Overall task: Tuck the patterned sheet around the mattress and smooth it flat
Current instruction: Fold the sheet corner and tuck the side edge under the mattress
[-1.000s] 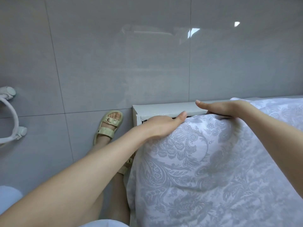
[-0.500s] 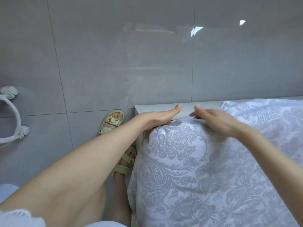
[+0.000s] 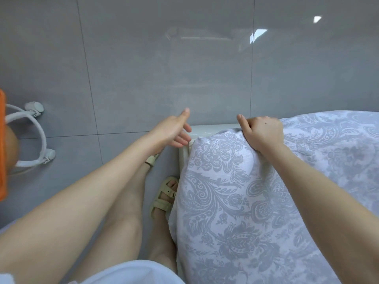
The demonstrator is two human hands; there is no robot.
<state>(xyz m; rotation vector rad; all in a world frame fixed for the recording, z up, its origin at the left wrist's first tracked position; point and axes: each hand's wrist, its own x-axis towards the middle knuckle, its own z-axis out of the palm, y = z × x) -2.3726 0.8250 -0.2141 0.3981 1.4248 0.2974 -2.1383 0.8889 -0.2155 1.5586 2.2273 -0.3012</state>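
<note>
- At 9 o'clock a white caster base (image 3: 40, 138) is standing on the grey tiled floor (image 3: 143, 68), well apart from the bed. An orange object (image 3: 2, 144) is showing at the very edge, too cropped to name.
- The left hand (image 3: 174, 132) is hovering just left of centre with its fingers loosely spread. It is holding nothing and sitting just beside the corner of the white bed frame (image 3: 213, 130). If it is not joining in, the corner is likely getting tucked one-handed, and the cloth may be bunching there.
- A beige sandal (image 3: 164, 198) is standing toward 6 o'clock, close against the bed's side. Draped cloth could be catching under that foot.
- The right hand (image 3: 263, 134) is curling its fingers over the patterned sheet (image 3: 235, 201) at the mattress corner, with the thumb jutting toward 11 o'clock. Tugging too hard toward 12 o'clock could be dragging a far side loose, and releasing early may be leaving a ridge.
- The patterned sheet is lying over the mattress, which is hidden beneath it, and is filling the view from centre out to 3 and 5 o'clock. One edge is running from 6 to 12 o'clock beside the legs, and the other is heading toward 3 o'clock. The corner is pointing to 12. Both edges are running out of view, so which one is the long axis cannot be told.
</note>
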